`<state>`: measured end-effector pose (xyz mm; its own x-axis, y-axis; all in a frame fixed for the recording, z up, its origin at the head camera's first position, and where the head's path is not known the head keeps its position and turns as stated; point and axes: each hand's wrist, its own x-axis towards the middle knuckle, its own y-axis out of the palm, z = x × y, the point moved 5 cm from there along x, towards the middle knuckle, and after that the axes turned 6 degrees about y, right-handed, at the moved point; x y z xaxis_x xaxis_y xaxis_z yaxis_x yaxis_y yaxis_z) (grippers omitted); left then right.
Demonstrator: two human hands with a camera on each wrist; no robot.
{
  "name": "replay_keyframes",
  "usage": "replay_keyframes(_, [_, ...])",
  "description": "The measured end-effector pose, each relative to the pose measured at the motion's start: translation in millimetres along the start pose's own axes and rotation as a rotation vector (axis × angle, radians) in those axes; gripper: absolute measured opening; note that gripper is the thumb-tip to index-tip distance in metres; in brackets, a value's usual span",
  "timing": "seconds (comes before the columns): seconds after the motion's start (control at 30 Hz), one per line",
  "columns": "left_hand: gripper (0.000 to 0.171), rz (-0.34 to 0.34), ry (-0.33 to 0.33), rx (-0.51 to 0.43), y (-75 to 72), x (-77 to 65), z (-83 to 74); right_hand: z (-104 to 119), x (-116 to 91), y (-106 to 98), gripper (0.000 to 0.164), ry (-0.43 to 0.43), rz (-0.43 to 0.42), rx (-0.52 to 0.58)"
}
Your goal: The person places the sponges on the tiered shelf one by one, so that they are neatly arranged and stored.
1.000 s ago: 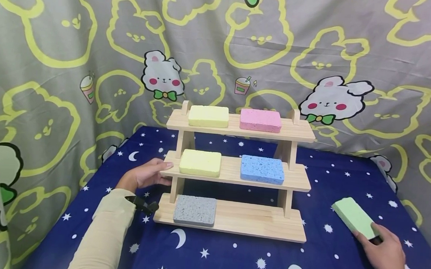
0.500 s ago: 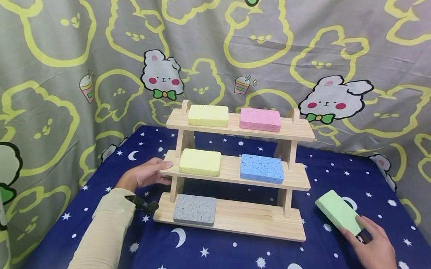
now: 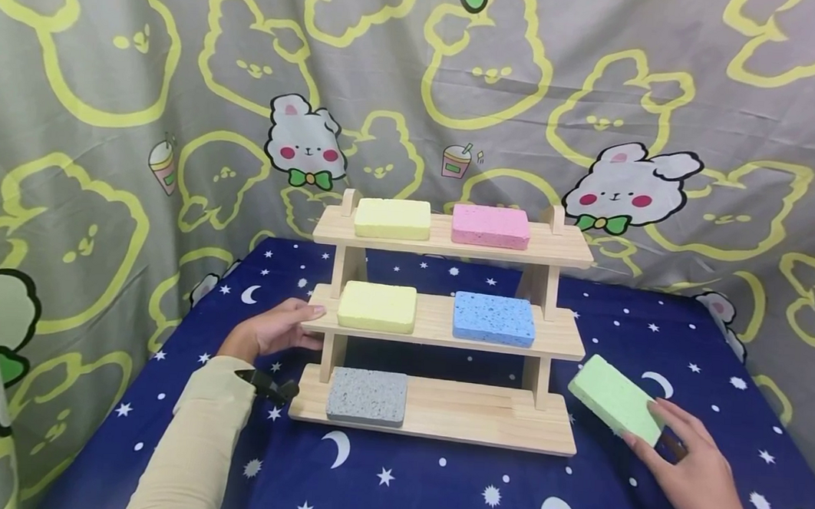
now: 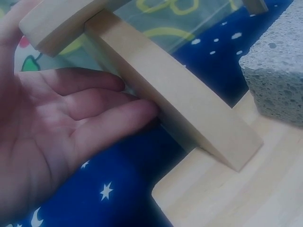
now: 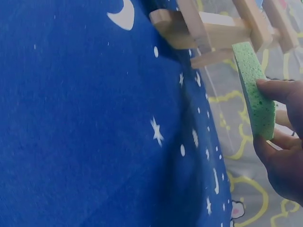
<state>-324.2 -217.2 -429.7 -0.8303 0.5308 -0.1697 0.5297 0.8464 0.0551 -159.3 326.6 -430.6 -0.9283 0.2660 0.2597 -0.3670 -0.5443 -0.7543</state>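
Observation:
A green sponge (image 3: 617, 396) is tilted in the air to the right of a three-tier wooden display shelf (image 3: 481, 424). My right hand (image 3: 694, 462) grips its near end between thumb and fingers; the right wrist view shows the sponge's narrow side. At the left end of the middle tier, my left hand (image 3: 282, 326) holds the shelf, thumb on top and fingers underneath. In the left wrist view those fingers (image 4: 113, 113) touch the upright support (image 4: 175, 90). On the bottom tier, a grey sponge (image 3: 367, 396) lies at the left, with bare wood to its right.
A yellow sponge (image 3: 377, 307) and a blue sponge (image 3: 493, 318) lie on the middle tier. Another yellow sponge (image 3: 392, 219) and a pink sponge (image 3: 490, 226) are on the top tier. A dark blue star-and-moon cloth (image 3: 437, 487) covers the table, and a patterned curtain (image 3: 390, 61) hangs behind.
My right hand has carried the green sponge leftward and slightly up, closer to the shelf's right end. The left hand and the shelf have stayed in place.

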Motion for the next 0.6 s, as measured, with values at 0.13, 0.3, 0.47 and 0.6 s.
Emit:
replay_keyframes(0.13, [0.057, 0.003, -0.005, -0.002, -1.2, -0.2, 0.7, 8.7, -4.3, -0.3, 0.058, -0.036, 0.008, 0.045])
replay_keyframes(0.3, [0.054, 0.004, -0.003, -0.017, -1.2, -1.9, 0.1, 16.7, -9.5, 2.3, 0.06, 0.006, 0.089, -0.004])
replay_keyframes(0.47, [0.036, 0.014, 0.022, -0.046, 0.6, -3.4, -2.2, 26.2, -13.0, 7.7, 0.062, -0.001, 0.169, -0.013])
replay_keyframes(0.6, [0.023, 0.026, 0.036, -0.058, 2.4, -2.8, -2.8, 35.7, -15.1, 13.6, 0.062, -0.028, 0.224, 0.025])
